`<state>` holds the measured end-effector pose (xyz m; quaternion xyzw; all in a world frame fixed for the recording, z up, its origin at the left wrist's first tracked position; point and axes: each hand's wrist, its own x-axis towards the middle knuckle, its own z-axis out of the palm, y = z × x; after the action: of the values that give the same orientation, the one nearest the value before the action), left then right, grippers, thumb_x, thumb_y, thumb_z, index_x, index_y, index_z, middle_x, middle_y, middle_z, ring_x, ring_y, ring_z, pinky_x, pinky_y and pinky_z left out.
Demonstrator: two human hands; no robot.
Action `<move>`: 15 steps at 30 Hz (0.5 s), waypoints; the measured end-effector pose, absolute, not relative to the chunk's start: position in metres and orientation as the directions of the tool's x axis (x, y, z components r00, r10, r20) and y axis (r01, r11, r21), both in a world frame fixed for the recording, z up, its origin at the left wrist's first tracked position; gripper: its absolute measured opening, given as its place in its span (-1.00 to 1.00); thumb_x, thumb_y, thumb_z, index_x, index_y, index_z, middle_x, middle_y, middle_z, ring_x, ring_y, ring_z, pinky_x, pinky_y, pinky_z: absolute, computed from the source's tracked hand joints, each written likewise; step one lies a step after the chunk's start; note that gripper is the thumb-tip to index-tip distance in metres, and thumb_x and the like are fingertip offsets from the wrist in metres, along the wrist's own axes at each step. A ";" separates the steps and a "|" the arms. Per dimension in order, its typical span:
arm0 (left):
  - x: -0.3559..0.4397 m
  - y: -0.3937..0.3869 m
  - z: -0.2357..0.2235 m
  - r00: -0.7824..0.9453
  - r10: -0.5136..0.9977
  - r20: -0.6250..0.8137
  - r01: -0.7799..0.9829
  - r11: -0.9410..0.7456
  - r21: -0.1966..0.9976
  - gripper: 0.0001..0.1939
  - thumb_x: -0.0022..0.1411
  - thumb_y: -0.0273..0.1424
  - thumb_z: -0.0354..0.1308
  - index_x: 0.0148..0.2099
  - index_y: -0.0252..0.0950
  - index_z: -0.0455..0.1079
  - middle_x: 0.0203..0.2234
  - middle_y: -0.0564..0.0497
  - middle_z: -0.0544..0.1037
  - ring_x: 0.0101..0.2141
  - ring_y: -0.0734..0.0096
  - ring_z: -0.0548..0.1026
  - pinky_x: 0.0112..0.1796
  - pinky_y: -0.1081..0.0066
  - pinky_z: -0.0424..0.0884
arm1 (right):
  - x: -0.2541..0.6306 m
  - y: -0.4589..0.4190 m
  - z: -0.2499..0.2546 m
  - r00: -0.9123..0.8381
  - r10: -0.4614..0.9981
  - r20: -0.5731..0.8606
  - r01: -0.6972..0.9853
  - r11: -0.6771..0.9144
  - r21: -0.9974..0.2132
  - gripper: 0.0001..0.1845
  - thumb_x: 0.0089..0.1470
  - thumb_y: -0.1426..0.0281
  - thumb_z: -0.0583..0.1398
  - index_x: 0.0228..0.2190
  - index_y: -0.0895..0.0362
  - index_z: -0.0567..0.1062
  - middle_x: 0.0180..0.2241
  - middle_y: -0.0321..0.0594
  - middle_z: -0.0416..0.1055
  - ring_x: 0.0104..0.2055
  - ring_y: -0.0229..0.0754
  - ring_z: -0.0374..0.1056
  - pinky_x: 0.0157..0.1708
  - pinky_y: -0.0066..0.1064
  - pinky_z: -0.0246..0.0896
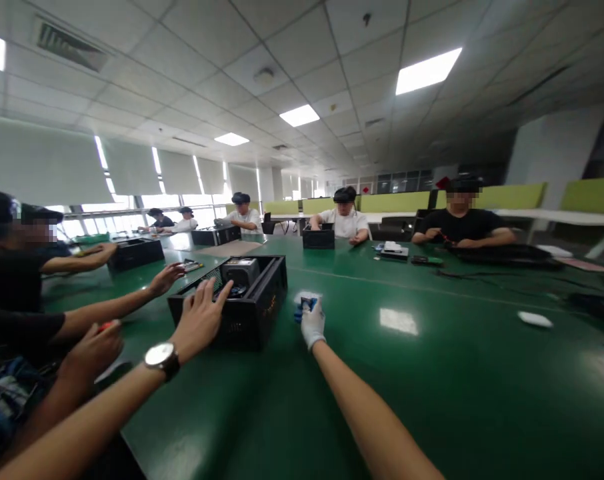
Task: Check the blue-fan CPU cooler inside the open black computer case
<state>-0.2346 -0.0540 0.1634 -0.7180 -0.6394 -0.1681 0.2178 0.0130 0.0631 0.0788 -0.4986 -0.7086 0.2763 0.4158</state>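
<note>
- Overhead, a tiled office ceiling with bright panel lights (427, 70) ran back toward windows covered by white blinds (42, 163).
- Beneath it, a long green worktable (462, 347) filled the lower view, with several seated people working at black cases along its far and left edges.
- An open black computer case (242, 300) lay on the table near the person, a grey power supply unit (241, 272) sitting inside it.
- The left hand (199, 320), bare and wearing a wristwatch (161, 359), rested on the case's near top edge with its fingers spread.
- The right hand (312, 323), in a white glove, lay on the table just right of the case, closed around a small blue object (305, 307) too blurred to identify.
- A co-worker's hand (166, 277) reached toward the case's left side.
</note>
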 end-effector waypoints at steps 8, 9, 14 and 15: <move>-0.114 -0.007 0.059 0.493 0.788 0.369 0.840 -0.541 0.032 -0.45 0.41 -0.36 0.10 0.38 0.00 0.16 0.36 -0.06 0.20 0.34 0.04 0.14 0.27 -0.03 0.19 | 0.179 0.033 0.032 -0.168 0.913 0.372 0.622 0.391 -0.678 -0.59 0.19 0.14 0.07 -0.09 0.12 0.49 -0.15 -0.08 0.55 -0.06 0.03 0.45 0.06 -0.12 0.29; -0.104 0.000 0.052 0.511 0.782 0.356 0.822 -0.566 0.065 -0.46 0.42 -0.35 0.08 0.39 0.00 0.16 0.36 -0.07 0.20 0.34 0.04 0.15 0.26 -0.03 0.21 | 0.204 0.025 0.030 -0.148 0.915 0.376 0.645 0.378 -0.665 -0.57 0.16 0.12 0.08 -0.10 0.12 0.51 -0.14 -0.06 0.55 -0.05 0.06 0.45 0.09 -0.07 0.28; -0.083 0.019 0.029 0.535 0.795 0.285 0.779 -0.595 0.198 -0.60 0.50 -0.16 -0.03 0.31 0.05 0.29 0.31 -0.08 0.29 0.27 0.04 0.29 0.19 -0.05 0.32 | 0.298 -0.014 0.006 -0.124 0.906 0.404 0.681 0.374 -0.630 -0.63 0.02 0.11 0.23 -0.18 0.00 0.64 0.03 -0.07 0.54 0.12 0.19 0.39 0.23 0.08 0.19; -0.083 0.020 0.026 0.530 0.805 0.266 0.777 -0.587 0.228 -0.61 0.50 -0.14 -0.04 0.30 0.07 0.30 0.31 -0.07 0.28 0.27 0.04 0.28 0.20 -0.06 0.30 | 0.307 -0.018 0.000 -0.141 0.909 0.392 0.682 0.376 -0.628 -0.64 0.04 0.12 0.23 -0.16 -0.03 0.65 0.04 -0.08 0.53 0.14 0.20 0.39 0.24 0.09 0.20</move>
<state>-0.0832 0.0200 0.0265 -0.8738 -0.4525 -0.1733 -0.0407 0.3073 -0.0184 -0.0004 -0.5376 -0.7398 0.1517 0.3750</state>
